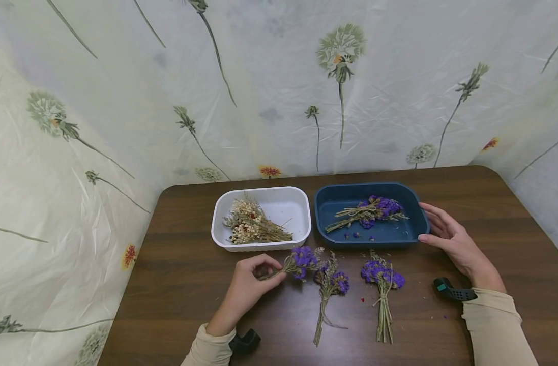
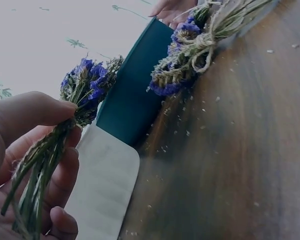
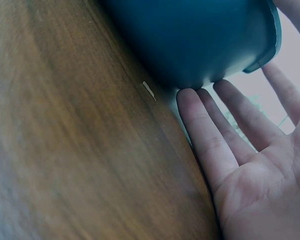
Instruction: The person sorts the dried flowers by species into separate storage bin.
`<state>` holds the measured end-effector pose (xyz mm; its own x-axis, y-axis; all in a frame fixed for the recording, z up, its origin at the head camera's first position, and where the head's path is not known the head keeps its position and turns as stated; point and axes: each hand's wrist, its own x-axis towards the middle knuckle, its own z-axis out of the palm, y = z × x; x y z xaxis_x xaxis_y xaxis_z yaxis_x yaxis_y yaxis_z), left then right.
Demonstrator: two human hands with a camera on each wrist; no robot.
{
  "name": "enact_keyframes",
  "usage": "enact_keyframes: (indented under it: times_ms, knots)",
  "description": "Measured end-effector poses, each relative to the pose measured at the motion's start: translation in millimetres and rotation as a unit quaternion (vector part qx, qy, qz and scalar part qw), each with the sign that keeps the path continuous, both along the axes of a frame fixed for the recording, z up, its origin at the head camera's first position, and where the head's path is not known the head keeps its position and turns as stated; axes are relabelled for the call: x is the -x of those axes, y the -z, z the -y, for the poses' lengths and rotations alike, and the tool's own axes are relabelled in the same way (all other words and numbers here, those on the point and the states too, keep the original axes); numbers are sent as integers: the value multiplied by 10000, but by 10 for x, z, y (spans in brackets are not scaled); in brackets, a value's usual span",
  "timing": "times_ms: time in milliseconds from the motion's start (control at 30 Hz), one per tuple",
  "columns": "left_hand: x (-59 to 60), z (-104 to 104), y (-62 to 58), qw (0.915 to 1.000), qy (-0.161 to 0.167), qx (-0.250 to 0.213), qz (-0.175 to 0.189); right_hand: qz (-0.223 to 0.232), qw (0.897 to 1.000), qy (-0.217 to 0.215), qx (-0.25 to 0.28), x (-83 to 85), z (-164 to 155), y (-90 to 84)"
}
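Dark wood table, floral sheet behind. Left hand pinches purple bunch; right hand, fingers straight, touches blue tray.

The head camera looked down over the table toward the curtain. Both wrist cameras sat low and close beside the blue tray, which all three views shared.
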<state>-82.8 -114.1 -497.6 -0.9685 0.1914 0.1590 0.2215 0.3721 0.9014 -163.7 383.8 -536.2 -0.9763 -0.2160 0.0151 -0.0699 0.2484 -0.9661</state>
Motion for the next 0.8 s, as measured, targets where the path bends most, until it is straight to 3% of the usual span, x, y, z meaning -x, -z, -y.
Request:
enact_keyframes:
  times_ms: [500,800]
  knots:
    - [220,-259,-170,9992,345,-137,-114,-40,10000,10,-67,-4,2,-3]
    - [405,-438,-268,9978,541,-81,-370,-61,9999,41,-140,1,0,1]
